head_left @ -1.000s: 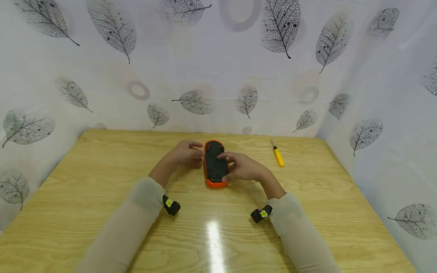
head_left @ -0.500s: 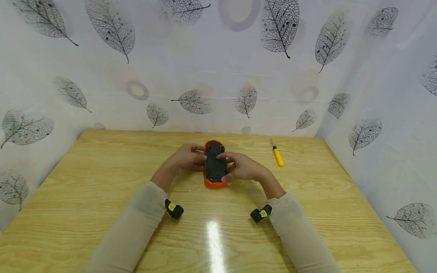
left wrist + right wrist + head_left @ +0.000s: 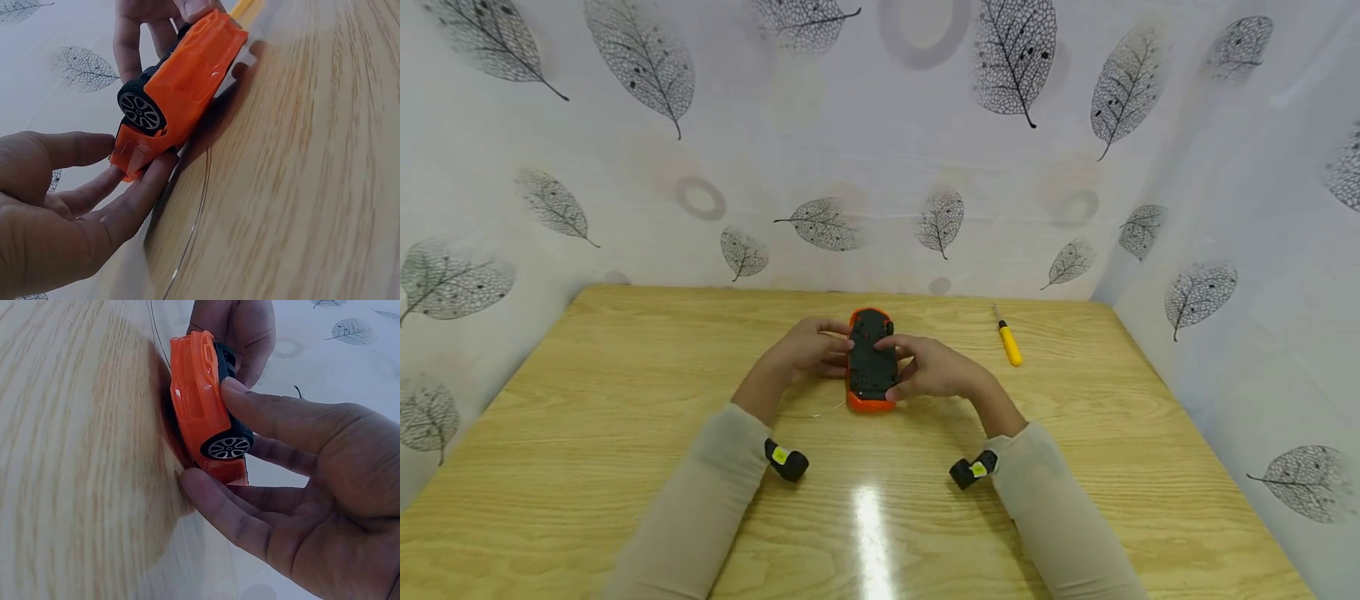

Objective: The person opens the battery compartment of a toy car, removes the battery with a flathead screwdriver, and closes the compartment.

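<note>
Item: orange toy car (image 3: 871, 367), upside down, black underside up, roof on bench (image 3: 625, 392), approx. centre-far.
L hand (image 3: 808, 348): grip narrow, fingers curled vs. car's left flank, holding it.
R hand (image 3: 934, 367): grip narrow, thumb and fingers round right flank, forefinger over chassis.
Misc.: yellow-handled screwdriver (image 3: 1010, 341) lying well apart, R of car. Thin wire (image 3: 199, 206) on bench by car.
</note>
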`<state>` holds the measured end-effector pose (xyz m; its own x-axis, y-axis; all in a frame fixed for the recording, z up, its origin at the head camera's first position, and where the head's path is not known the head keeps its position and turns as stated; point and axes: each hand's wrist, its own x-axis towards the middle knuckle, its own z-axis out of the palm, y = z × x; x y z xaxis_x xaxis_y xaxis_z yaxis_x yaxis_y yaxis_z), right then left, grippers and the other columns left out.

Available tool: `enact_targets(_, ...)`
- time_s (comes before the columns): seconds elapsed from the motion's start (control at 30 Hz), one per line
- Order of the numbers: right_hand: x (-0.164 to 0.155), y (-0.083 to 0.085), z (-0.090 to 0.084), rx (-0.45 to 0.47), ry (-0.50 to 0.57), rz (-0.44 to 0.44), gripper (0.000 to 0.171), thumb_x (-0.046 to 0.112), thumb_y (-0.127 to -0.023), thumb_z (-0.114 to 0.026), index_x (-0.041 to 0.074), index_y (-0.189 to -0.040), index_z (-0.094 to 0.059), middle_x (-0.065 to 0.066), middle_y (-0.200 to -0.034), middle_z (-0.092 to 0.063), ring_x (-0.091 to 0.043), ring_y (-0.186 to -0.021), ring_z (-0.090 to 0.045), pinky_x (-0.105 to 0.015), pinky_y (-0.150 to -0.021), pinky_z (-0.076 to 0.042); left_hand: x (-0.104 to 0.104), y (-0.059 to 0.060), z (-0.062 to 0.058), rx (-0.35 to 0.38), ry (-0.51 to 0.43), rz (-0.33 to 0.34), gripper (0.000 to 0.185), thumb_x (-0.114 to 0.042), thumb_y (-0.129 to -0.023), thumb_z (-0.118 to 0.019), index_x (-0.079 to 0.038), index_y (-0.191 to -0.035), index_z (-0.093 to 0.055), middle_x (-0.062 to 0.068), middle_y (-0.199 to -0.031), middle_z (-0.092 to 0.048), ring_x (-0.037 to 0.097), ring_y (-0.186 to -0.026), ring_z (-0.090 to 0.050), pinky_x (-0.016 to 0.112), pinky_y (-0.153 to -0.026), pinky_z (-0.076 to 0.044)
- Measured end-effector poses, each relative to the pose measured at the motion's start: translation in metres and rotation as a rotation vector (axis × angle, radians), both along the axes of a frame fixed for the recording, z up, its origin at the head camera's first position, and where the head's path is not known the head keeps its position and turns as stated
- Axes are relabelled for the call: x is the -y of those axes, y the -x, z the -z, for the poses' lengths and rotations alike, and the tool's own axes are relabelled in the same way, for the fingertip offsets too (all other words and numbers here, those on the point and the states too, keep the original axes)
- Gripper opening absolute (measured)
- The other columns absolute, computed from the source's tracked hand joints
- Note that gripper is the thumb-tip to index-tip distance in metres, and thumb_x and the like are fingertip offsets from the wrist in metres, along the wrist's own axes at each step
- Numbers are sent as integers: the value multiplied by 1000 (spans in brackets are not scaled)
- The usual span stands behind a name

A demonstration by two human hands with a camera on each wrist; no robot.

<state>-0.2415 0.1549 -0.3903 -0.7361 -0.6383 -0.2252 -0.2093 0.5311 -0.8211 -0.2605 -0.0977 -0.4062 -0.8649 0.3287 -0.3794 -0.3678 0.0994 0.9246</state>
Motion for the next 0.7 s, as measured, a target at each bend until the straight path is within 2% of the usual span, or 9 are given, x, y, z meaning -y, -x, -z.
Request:
enact_targets(0.2,-1,1,0,-12,-4,-13,78,12,-87,-84,14,-154,-43,-21,-142,-52,-22,-104,-71,-36,-89,-60,0,-2,0,7,-28,-9,43,-5,-103,-59,1,-145,-48,22,-128,-64,26,-97,-71,43,-85,-63)
enact_targets(0.5,-4,0,-5,-18,-11,-38,77,15,-90,-82,14,-155,-41,-21,-144,-52,-27,-113,-69,-39,-93,-59,0,-1,5,-3,-50,-17,42,-4,-102,-60,2,-142,-49,20,-123,-66,25,-93,-72,42,-83,-64)
enact_targets(0.7,-7,2,-3,-52,-15,-25,68,25,-94,-77,15,-154,-45,-21,-143,-54,-29,-115,-67,-40,-93,-59,-1,0,6,4,-56,-26,40,-3,-101,-61,2,-140,-50,23,-126,-64,26,-93,-72,42,-82,-64)
